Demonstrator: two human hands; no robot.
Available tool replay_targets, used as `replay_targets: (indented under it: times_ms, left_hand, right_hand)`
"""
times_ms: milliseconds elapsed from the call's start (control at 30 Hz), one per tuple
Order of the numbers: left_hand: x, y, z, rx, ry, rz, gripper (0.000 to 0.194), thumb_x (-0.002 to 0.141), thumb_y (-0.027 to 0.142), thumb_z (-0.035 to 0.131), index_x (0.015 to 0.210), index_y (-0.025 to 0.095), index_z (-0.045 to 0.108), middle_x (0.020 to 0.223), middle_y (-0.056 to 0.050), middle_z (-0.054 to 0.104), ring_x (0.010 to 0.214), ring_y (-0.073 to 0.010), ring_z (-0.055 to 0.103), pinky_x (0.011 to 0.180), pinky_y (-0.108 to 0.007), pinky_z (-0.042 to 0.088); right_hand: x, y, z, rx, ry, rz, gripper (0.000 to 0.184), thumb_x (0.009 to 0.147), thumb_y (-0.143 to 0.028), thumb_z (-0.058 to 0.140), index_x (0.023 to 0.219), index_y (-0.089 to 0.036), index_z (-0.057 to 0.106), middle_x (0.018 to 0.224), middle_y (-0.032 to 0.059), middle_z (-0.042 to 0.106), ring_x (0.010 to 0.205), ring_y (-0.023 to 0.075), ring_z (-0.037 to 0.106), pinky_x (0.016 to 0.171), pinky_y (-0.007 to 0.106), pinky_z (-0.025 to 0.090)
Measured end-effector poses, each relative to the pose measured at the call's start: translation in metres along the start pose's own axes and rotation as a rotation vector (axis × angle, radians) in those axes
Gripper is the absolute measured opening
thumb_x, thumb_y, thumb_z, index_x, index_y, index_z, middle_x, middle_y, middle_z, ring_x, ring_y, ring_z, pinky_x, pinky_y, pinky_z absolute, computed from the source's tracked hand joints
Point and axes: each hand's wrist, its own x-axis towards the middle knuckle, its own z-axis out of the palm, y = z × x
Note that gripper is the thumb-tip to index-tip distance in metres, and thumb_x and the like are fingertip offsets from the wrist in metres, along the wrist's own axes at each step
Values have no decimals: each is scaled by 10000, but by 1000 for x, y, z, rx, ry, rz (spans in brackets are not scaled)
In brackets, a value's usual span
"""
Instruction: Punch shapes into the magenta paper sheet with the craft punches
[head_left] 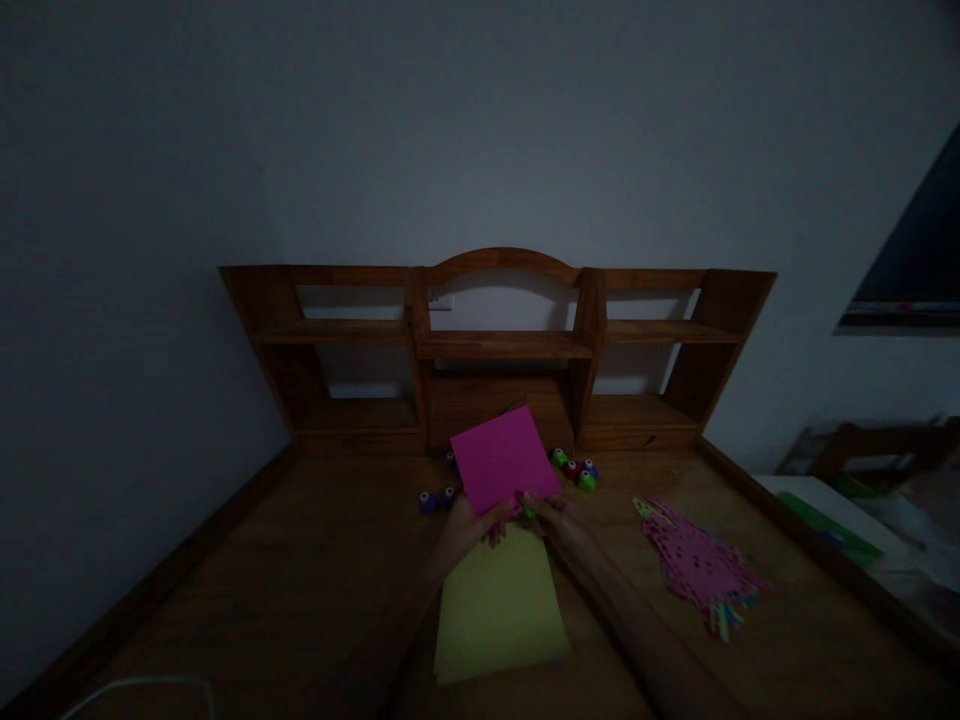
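Holding the pink sheet (504,460) up over the table (322,580), you have your left hand (469,528) closed on its lower edge, thumb in front and fingers curled beneath. Your right hand (556,518) is nearly closed too, its fingers pinched around a small green piece (528,509) at the same edge; whether it also grips the sheet is too dark to tell. The pink sheet tilts, its upper part leaning toward the wooden shelf unit (504,345) at the back of the table.

Just below your hands, yellow paper (502,610) lies flat on the table between your forearms. To the left of the pink sheet sit purple toys with round eyes (437,500), one of them partly hidden behind the sheet. To its right, near its edge, is a cluster of green, red and purple eyed toys (574,470). Well apart, to the right of your right forearm, a pile of mostly pink pieces (701,565) spreads over the table, with yellow, green and blue ones at its ends. A pale cord (150,681) curves in at the lower left.
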Motion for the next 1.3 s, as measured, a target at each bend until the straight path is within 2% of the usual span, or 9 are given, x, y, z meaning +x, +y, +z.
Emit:
replay_targets:
  times_ms: [300,467,667,833,1000,1167,1300]
  left_hand:
    - [-4,12,8,-32,-6,-21,487,760,592,686,715,110,639,551,-65,624,430,-132,553,431,-228,432]
    - [-4,7,9,-15,4,18,485,849,579,591,743,110,656,631,-90,660,526,-160,603,527,-261,480]
    - [-5,-3,11,24,27,51,400,831,527,638,845,128,634,723,-75,664,606,-161,604,546,-252,464]
    - [-5,1,11,56,88,56,389,835,523,622,796,136,635,696,-63,656,591,-157,592,561,-258,466]
    - [-3,8,5,67,156,40,404,816,535,628,734,140,659,695,-80,676,612,-189,621,591,-288,497]
    - [0,7,-1,100,282,4,404,801,545,634,761,148,692,706,-92,704,637,-225,650,608,-311,509]
    - [2,4,-2,47,280,-19,431,813,565,609,766,145,695,702,-87,701,616,-216,638,591,-304,499]
  right_hand:
    - [-4,-6,1,-9,15,10,425,645,-534,850,662,-139,693,663,63,652,585,170,547,541,274,399]
    - [-6,-10,4,-26,33,11,460,654,-577,827,651,-140,680,587,41,605,540,154,499,507,266,359]
    - [-1,-2,1,-98,92,-2,480,643,-564,839,577,-143,618,511,-3,518,467,104,390,473,250,272]
    - [-1,1,1,-87,55,-24,424,687,-522,832,704,-127,677,633,34,611,558,133,497,528,246,332]
    - [-2,-3,2,-87,-21,-29,397,725,-506,812,877,-148,733,754,47,670,588,130,524,561,238,363]
    - [-1,-3,2,-52,7,18,419,742,-553,778,871,-157,735,744,39,672,552,131,529,529,237,371]
    - [2,-8,-1,116,46,62,442,770,-599,730,861,-166,717,790,36,679,535,122,532,511,237,404]
